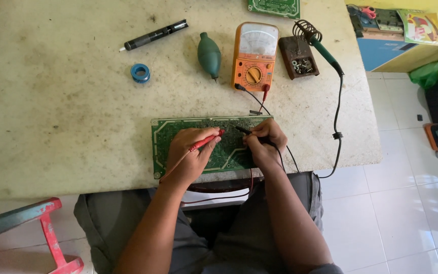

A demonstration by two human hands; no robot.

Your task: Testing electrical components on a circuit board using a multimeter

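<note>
Hands: my left hand (pixel 191 155) pinches the red probe (pixel 206 141), fingers pressed together round it; my right hand (pixel 265 139) pinches the black probe (pixel 244 130) the same way.
Board: the green circuit board (pixel 171 137) lies flat at the near edge of the tabletop (pixel 67 116), right in front of me, both hands resting on it.
Probe tips: both point inward toward the middle of the board, near each other; I cannot tell whether they touch the solder side.
Meter: the orange meter (pixel 254 56) sits toward the far edge, its leads running down to my probes.
Progress: I judge probing is under way, meter wired and board laid out.
Untouched: soldering iron (pixel 325 50) on its stand (pixel 298 58), blue solder roll (pixel 140 72), green blower (pixel 209 55), black suction pump (pixel 154 35).
</note>
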